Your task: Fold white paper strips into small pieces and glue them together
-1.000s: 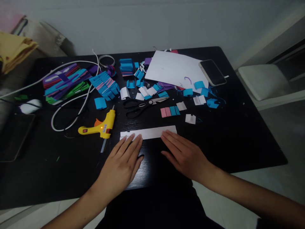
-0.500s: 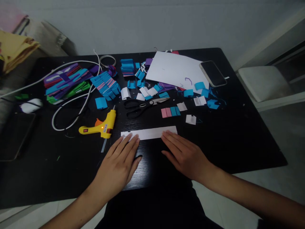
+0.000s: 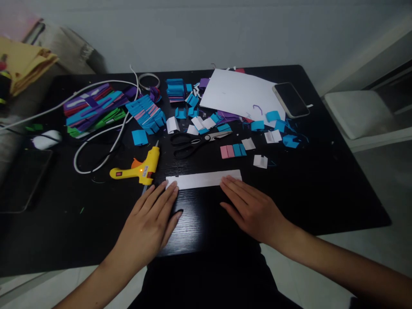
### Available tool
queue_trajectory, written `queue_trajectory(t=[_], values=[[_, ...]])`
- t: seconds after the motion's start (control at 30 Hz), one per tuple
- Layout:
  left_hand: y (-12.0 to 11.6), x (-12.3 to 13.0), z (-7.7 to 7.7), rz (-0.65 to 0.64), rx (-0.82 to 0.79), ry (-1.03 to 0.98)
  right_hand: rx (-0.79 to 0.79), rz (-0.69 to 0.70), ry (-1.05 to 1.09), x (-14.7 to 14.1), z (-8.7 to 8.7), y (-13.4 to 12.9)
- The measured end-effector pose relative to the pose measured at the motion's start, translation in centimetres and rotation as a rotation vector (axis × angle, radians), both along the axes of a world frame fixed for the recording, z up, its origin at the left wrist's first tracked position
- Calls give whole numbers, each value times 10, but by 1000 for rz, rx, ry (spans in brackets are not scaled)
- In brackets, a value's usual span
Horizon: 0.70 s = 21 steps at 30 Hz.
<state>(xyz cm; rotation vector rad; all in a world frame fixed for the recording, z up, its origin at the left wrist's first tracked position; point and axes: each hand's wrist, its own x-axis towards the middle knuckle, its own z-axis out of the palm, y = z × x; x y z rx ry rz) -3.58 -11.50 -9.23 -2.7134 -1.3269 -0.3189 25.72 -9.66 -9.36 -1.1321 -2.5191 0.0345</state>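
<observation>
A long white paper strip (image 3: 199,179) lies flat on the black table near its front. The fingertips of my left hand (image 3: 148,219) rest on the strip's left end, fingers stretched out and thumb apart. On the right end press the fingers of my right hand (image 3: 254,206), also extended with the thumb away. Just beyond my left hand lies a yellow glue gun (image 3: 141,169) with an orange light lit; its glue stick is partly hidden by my fingers. Black-handled scissors (image 3: 199,140) lie behind the strip. A pink and blue folded paper piece (image 3: 233,150) sits near them.
Bundled coloured paper strips (image 3: 93,107) and a white cord (image 3: 77,159) lie at the left. Small blue and white paper pieces (image 3: 199,122) are scattered at the back. A large white sheet (image 3: 238,94) has a phone (image 3: 290,99) at its right edge.
My left hand has slid left along the strip, baring more of it and covering part of the glue stick. My right hand stays on the right end. The view has shifted slightly.
</observation>
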Motion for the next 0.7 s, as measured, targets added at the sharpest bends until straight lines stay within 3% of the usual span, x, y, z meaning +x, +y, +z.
queue_trajectory(t=[0.5,0.7], values=[[-5,-14,-1,36,-28,10,-7,-5,-8,-1,-1,-2],[-4,1,2,108,-18,-57,1,-13,-3,-3,-4,-2]])
